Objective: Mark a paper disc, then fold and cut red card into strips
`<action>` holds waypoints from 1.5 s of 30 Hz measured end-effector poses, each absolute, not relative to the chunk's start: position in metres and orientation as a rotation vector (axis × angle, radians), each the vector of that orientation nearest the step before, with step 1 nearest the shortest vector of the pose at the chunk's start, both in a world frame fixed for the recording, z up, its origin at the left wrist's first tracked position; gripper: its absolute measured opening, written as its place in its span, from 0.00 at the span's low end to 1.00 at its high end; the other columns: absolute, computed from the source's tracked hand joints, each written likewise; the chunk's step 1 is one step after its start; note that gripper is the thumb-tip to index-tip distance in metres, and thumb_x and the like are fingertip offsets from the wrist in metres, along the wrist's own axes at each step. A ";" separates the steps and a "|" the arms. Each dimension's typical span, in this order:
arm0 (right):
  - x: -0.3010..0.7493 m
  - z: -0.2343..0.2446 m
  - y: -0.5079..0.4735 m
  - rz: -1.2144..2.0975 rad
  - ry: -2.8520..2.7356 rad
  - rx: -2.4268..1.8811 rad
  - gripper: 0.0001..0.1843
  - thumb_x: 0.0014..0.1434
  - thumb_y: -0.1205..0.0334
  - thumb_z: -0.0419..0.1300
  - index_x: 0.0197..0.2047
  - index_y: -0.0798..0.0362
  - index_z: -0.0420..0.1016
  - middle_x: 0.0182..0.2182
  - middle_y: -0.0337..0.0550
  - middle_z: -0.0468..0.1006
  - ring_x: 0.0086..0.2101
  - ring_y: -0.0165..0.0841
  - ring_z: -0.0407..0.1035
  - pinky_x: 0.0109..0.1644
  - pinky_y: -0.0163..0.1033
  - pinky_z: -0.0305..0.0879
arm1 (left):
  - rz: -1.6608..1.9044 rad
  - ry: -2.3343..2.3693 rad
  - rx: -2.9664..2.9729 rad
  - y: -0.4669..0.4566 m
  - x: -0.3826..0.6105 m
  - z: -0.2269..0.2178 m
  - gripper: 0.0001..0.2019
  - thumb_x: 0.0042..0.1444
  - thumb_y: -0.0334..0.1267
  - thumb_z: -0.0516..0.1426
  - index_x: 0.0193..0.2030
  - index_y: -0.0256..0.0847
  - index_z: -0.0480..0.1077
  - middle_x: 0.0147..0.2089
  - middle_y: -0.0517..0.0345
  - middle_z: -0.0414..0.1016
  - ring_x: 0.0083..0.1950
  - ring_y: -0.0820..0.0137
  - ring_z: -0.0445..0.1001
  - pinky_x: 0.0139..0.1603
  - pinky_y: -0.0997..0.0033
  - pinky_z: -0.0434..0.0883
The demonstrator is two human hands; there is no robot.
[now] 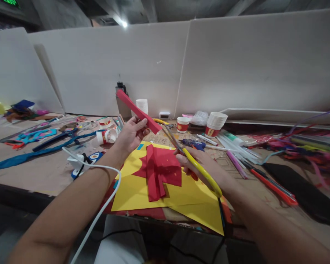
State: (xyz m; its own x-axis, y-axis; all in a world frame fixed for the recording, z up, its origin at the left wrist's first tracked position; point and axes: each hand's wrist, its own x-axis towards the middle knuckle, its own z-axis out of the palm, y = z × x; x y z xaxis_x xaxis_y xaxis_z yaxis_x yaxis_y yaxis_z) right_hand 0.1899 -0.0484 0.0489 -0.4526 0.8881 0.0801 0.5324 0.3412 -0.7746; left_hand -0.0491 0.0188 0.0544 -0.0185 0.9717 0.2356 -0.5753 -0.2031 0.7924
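My left hand [130, 135] is closed on a folded red paper strip [137, 110] that slants up to the left above the table. My right hand [202, 165] grips yellow-handled scissors [200, 168], whose blades [169, 136] point up-left and meet the strip's lower end. Below the hands lies a pile of folded red paper pieces [158, 170] on yellow paper sheets [192, 200] at the table's front edge.
Stacks of paper cups [215, 124], a single cup [183, 124], a blue glue gun [194, 144], straws and pens [236, 146] and pipe cleaners [313, 146] crowd the right. Blue ribbon [30, 154] and scraps lie left. White partition boards [181, 66] wall the back. A white cable [99, 212] crosses my left arm.
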 end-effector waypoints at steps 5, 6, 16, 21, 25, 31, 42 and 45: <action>0.188 0.048 -0.054 1.084 -2.087 -1.203 0.22 0.61 0.40 0.51 0.35 0.53 0.66 0.24 0.37 0.67 0.23 0.27 0.64 0.24 0.33 0.58 | 1.509 0.587 0.967 0.023 -0.048 0.043 0.14 0.45 0.30 0.66 0.38 0.39 0.70 0.34 0.61 0.77 0.31 0.77 0.75 0.27 0.80 0.68; 0.187 0.048 -0.055 1.106 -2.079 -1.197 0.22 0.61 0.40 0.51 0.35 0.53 0.66 0.24 0.36 0.67 0.22 0.27 0.63 0.24 0.33 0.58 | 1.496 0.593 0.970 0.024 -0.047 0.042 0.14 0.44 0.30 0.66 0.39 0.39 0.70 0.34 0.61 0.77 0.32 0.76 0.76 0.28 0.79 0.69; 0.182 0.051 -0.060 1.143 -2.046 -1.197 0.18 0.62 0.44 0.53 0.38 0.53 0.68 0.20 0.32 0.63 0.18 0.23 0.57 0.21 0.31 0.53 | 1.452 0.646 1.011 0.015 -0.041 0.042 0.14 0.45 0.32 0.66 0.39 0.39 0.71 0.36 0.61 0.77 0.33 0.75 0.75 0.31 0.76 0.71; 0.182 0.049 -0.061 1.157 -2.023 -1.206 0.18 0.62 0.45 0.53 0.38 0.53 0.67 0.19 0.31 0.61 0.17 0.23 0.55 0.20 0.31 0.51 | 1.445 0.654 1.034 0.015 -0.041 0.042 0.14 0.45 0.33 0.67 0.39 0.39 0.71 0.36 0.62 0.77 0.33 0.76 0.75 0.31 0.76 0.70; 0.181 0.045 -0.061 1.187 -1.993 -1.179 0.16 0.62 0.46 0.53 0.36 0.52 0.65 0.20 0.31 0.61 0.17 0.22 0.55 0.20 0.31 0.51 | 1.450 0.657 1.038 0.014 -0.041 0.043 0.14 0.44 0.33 0.67 0.38 0.39 0.71 0.36 0.62 0.76 0.34 0.76 0.74 0.31 0.76 0.69; 0.180 0.045 -0.060 1.192 -1.967 -1.204 0.17 0.61 0.46 0.54 0.35 0.52 0.64 0.21 0.31 0.61 0.17 0.22 0.54 0.20 0.31 0.50 | 1.453 0.645 1.036 0.014 -0.040 0.043 0.14 0.44 0.33 0.67 0.38 0.39 0.70 0.36 0.61 0.76 0.34 0.76 0.74 0.32 0.75 0.69; 0.179 0.047 -0.062 1.227 -1.934 -1.208 0.20 0.60 0.42 0.53 0.36 0.53 0.66 0.17 0.30 0.59 0.16 0.23 0.54 0.19 0.31 0.50 | 1.458 0.623 1.027 0.015 -0.040 0.043 0.14 0.44 0.32 0.67 0.37 0.39 0.70 0.34 0.63 0.76 0.32 0.77 0.74 0.30 0.77 0.69; 0.178 0.047 -0.063 1.234 -1.917 -1.209 0.21 0.60 0.42 0.53 0.35 0.53 0.66 0.17 0.30 0.60 0.15 0.23 0.54 0.19 0.31 0.50 | 1.459 0.624 1.027 0.015 -0.040 0.042 0.15 0.43 0.33 0.68 0.37 0.39 0.70 0.34 0.63 0.76 0.32 0.77 0.74 0.31 0.77 0.69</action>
